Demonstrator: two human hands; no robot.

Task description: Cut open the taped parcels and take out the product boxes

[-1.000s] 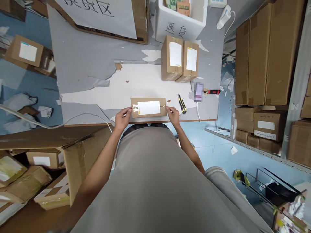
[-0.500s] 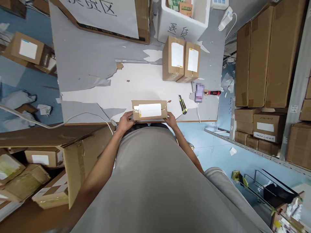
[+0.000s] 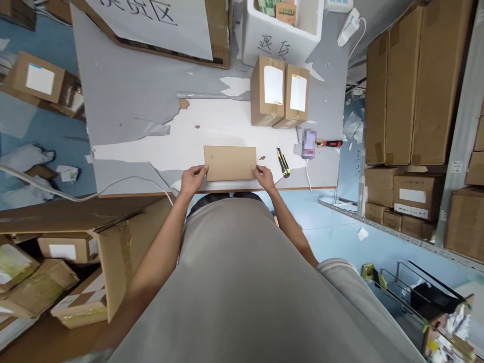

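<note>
A small brown cardboard box [image 3: 230, 164] is at the table's near edge, a plain unlabelled face towards me. My left hand [image 3: 194, 179] grips its left end, thumb and fingers at the edge. At the opposite end, my right hand [image 3: 263, 177] pinches the right edge. Whether the box rests on the table or is slightly lifted, I cannot tell. To the right of my right hand lies a yellow and black utility knife [image 3: 283, 163]. Beyond it are a phone [image 3: 309, 144] with a white cable and a red and black handled tool [image 3: 331, 143].
Two labelled cartons [image 3: 267, 91] stand behind the box, before a white foam bin [image 3: 282, 43]. A large carton with a paper sign [image 3: 162, 25] occupies the back left. An open big carton [image 3: 128, 247] holding boxes is at my left. Shelved cartons [image 3: 401, 101] line the right side.
Between my hands the box has been turned over: its labelled, taped face has given way to a plain one. Both hands have risen slightly with it, away from my body.
</note>
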